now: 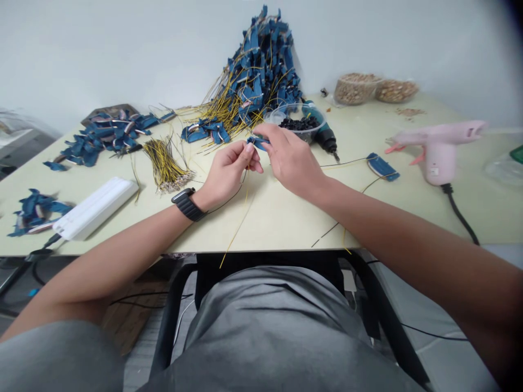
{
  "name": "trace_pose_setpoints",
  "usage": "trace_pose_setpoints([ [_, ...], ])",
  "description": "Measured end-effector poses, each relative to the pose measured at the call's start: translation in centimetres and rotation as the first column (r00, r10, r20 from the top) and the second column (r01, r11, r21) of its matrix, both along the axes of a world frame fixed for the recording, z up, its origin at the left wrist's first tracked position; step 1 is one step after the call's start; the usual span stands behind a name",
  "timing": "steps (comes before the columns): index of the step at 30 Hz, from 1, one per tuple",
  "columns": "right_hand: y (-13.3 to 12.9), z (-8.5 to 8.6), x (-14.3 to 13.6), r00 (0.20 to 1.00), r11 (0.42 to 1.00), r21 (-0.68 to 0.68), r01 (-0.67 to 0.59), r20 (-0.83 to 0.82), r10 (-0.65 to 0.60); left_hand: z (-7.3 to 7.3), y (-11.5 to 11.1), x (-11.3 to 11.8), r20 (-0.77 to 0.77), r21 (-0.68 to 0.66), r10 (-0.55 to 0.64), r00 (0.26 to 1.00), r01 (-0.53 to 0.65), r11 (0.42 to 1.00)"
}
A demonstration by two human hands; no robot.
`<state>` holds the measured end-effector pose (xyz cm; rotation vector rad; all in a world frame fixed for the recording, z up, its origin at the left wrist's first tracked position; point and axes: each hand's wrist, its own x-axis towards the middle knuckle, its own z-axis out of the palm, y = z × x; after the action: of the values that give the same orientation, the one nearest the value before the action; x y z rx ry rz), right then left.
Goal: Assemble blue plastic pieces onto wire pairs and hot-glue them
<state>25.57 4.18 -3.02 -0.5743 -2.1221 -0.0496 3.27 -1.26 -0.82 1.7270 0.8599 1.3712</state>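
Over the middle of the table, a small blue piece (258, 142) is held between my two hands. My left hand (229, 166), with a black watch on its wrist, is closed, thumb and fingers pinched at the piece's left end. Thin black and yellow wires (237, 233) trail below it toward the table's front edge. My right hand (292, 160) is closed on the piece's right side, its fingers bent over it and partly hiding it. To the right, another blue piece (382, 167) with wires lies on the table.
A tall heap of blue pieces with yellow wires (261, 65) stands at the back. Left are loose blue pieces (102, 136), a wire bundle (167, 166) and a white box (96, 208). A tub of black parts (300, 122), drill (326, 139) and pink glue gun (441, 149) stand right.
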Motion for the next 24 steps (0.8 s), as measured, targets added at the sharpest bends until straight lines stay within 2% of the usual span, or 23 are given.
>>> trace_pose_setpoints([
  [7, -0.2, 0.1, 0.0, 1.0, 1.0, -0.027, 0.006, -0.007, -0.007, 0.1, 0.0, -0.2, -0.018, 0.0, 0.006, 1.0, -0.006, 1.0],
  [16, -0.1, 0.1, -0.1, 1.0, 0.998, 0.06, 0.027, 0.0, -0.027, 0.3, -0.1, -0.3, -0.006, -0.012, -0.006, 1.0, 0.006, 1.0],
  [24, -1.4, 0.9, -0.5, 0.997, 0.996, -0.068, 0.062, -0.029, -0.065, 1.1, -0.5, 0.2, -0.015, -0.113, 0.029, 0.999, -0.03, 0.993],
])
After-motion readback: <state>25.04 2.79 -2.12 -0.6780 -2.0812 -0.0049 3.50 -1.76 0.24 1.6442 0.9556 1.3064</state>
